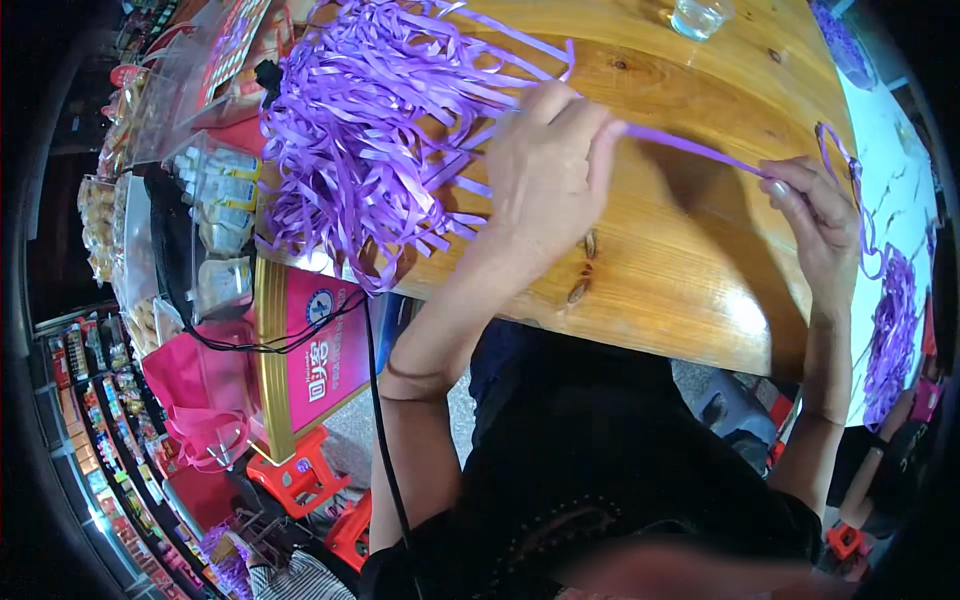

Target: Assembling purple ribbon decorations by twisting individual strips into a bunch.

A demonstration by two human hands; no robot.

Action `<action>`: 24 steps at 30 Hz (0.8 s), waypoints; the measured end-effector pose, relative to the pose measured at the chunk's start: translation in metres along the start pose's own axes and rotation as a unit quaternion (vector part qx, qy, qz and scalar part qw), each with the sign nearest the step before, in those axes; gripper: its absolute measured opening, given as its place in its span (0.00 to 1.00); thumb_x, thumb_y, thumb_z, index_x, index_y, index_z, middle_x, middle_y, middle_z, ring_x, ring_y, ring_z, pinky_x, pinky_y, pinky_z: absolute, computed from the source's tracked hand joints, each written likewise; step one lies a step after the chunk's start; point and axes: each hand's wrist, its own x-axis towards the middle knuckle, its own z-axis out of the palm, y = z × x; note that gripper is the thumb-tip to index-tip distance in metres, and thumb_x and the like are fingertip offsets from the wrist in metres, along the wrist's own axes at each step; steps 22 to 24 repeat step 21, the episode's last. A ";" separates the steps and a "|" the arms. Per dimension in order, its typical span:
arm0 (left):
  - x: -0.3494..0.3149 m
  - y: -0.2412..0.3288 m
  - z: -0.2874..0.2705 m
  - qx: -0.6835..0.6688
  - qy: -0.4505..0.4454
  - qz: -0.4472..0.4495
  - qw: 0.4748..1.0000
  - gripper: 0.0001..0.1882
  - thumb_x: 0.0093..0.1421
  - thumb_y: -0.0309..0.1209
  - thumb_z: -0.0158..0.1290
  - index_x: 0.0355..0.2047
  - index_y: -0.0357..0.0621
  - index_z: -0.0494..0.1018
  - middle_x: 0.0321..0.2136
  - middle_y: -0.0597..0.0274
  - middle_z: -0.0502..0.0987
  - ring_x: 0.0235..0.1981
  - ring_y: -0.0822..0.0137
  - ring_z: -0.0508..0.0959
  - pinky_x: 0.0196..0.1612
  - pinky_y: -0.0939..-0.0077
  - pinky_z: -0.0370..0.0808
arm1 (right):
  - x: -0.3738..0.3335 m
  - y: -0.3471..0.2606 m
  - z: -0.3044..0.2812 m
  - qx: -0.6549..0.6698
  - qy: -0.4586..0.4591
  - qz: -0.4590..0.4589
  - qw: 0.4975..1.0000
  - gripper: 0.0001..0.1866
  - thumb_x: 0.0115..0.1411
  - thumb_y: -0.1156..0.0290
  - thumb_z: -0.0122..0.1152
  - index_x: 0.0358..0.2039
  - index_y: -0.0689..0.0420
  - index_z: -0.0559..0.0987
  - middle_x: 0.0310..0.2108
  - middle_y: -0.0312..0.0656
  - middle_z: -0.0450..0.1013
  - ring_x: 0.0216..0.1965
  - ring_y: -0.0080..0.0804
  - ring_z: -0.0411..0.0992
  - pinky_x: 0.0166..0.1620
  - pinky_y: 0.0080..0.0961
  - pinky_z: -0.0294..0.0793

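Note:
A narrow purple ribbon (pixel 690 147) is stretched taut above the wooden table (pixel 680 270), between my two hands. My left hand (pixel 550 165) is closed on it; the back of the hand hides most of the fingers. At the other end, the thumb and fingertips of my right hand (pixel 818 210) pinch the ribbon near the table's right edge. A loose curl of purple ribbon (pixel 858 190) hangs just beyond that hand. To the left of my left hand lies a large tangled heap of purple ribbons (pixel 365 130), with strands trailing toward my wrist.
A clear cup (pixel 698 18) stands at the far side. White marbled surface (pixel 885 170) adjoins on the right, bearing another purple ribbon bunch (pixel 890 340). Bottles in a clear bin (pixel 225 190) and a pink box (pixel 325 345) border the left. A black cable (pixel 374 400) hangs near my left arm.

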 end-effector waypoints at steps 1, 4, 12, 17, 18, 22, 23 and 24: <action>0.002 0.002 0.002 -0.002 0.000 0.000 1.000 0.10 0.50 0.28 0.57 0.33 0.40 0.73 0.29 0.57 0.71 0.28 0.61 0.72 0.31 0.70 0.69 | 0.003 0.003 0.007 0.017 -0.007 -0.041 0.999 0.09 0.55 0.81 0.55 0.37 0.64 0.77 0.30 0.38 0.71 0.30 0.22 0.68 0.33 0.16 0.66; 0.005 0.028 0.014 0.096 0.077 0.032 0.992 0.18 0.53 0.26 0.55 0.45 0.37 0.67 0.37 0.51 0.70 0.36 0.59 0.72 0.39 0.69 0.70 | 0.012 -0.001 0.026 -0.008 -0.013 -0.130 0.991 0.09 0.52 0.81 0.58 0.35 0.63 0.78 0.29 0.39 0.71 0.29 0.26 0.69 0.32 0.18 0.68; 0.015 0.048 0.041 -0.641 -0.170 -0.323 0.675 0.09 0.58 0.23 0.50 0.40 0.37 0.71 0.30 0.65 0.75 0.31 0.75 0.73 0.37 0.82 0.71 | 0.026 -0.009 0.029 -0.204 0.111 -0.300 0.925 0.14 0.44 0.81 0.63 0.35 0.63 0.79 0.26 0.42 0.72 0.27 0.34 0.71 0.29 0.23 0.69; 0.013 0.040 0.029 -0.429 -0.077 -0.236 0.868 0.05 0.56 0.25 0.54 0.32 0.37 0.75 0.27 0.67 0.76 0.29 0.79 0.72 0.35 0.84 0.70 | 0.020 -0.005 0.021 -0.147 0.064 -0.229 0.960 0.12 0.48 0.81 0.61 0.35 0.63 0.79 0.27 0.43 0.73 0.28 0.33 0.71 0.30 0.22 0.70; 0.011 0.031 0.027 -0.375 -0.080 -0.203 0.901 0.05 0.56 0.25 0.54 0.31 0.37 0.75 0.27 0.67 0.76 0.29 0.79 0.72 0.34 0.85 0.70 | 0.020 -0.001 0.019 -0.087 0.040 -0.198 0.975 0.12 0.50 0.81 0.60 0.37 0.63 0.78 0.29 0.43 0.72 0.30 0.32 0.71 0.33 0.21 0.70; 0.012 0.024 0.024 -0.253 -0.085 -0.129 0.955 0.04 0.57 0.25 0.53 0.31 0.38 0.76 0.30 0.64 0.76 0.29 0.79 0.72 0.34 0.86 0.69 | 0.020 0.008 0.018 -0.052 0.017 -0.179 0.982 0.11 0.52 0.82 0.58 0.38 0.62 0.78 0.30 0.43 0.73 0.32 0.33 0.72 0.35 0.20 0.70; 0.012 0.024 0.024 -0.253 -0.085 -0.129 0.955 0.04 0.57 0.25 0.53 0.31 0.38 0.76 0.30 0.64 0.76 0.29 0.79 0.72 0.34 0.86 0.69 | 0.020 0.008 0.018 -0.052 0.017 -0.179 0.982 0.11 0.52 0.82 0.58 0.38 0.62 0.78 0.30 0.43 0.73 0.32 0.33 0.72 0.35 0.20 0.70; 0.012 0.024 0.024 -0.253 -0.085 -0.129 0.955 0.04 0.57 0.25 0.53 0.31 0.38 0.76 0.30 0.64 0.76 0.29 0.79 0.72 0.34 0.86 0.69 | 0.020 0.008 0.018 -0.052 0.017 -0.179 0.982 0.11 0.52 0.82 0.58 0.38 0.62 0.78 0.30 0.43 0.73 0.32 0.33 0.72 0.35 0.20 0.70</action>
